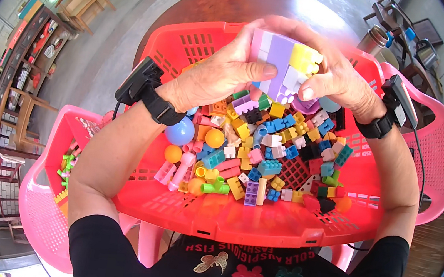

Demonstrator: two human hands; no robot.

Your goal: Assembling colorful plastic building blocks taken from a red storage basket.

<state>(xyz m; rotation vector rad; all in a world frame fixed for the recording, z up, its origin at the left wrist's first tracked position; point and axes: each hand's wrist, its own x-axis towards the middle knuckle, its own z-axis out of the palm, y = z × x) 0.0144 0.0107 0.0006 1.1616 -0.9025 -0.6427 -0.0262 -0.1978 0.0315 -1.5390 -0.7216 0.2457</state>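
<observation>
Raised above a large red basket [167, 212], a block assembly [282, 62] of lilac, purple, yellow, white and pale blue toy bricks is held between both hands. My left hand [237, 65] grips its left side, the thumb lying across the purple face. On the other side, my right hand [339, 78] has its fingers behind the assembly and its thumb by the white brick at the lower right. Loose toy bricks [243, 129] in many colours lie piled in the basket beneath. Among them are a blue ball [180, 131] and several orange balls [215, 138].
Pink plastic chairs [440, 139] stand at both sides; the left one bears a red basket [56, 161] with more small pieces. Behind the big basket is a round brown table [212, 2], with a steel flask [373, 39] at the right. Wooden chairs [85, 3] stand farther left.
</observation>
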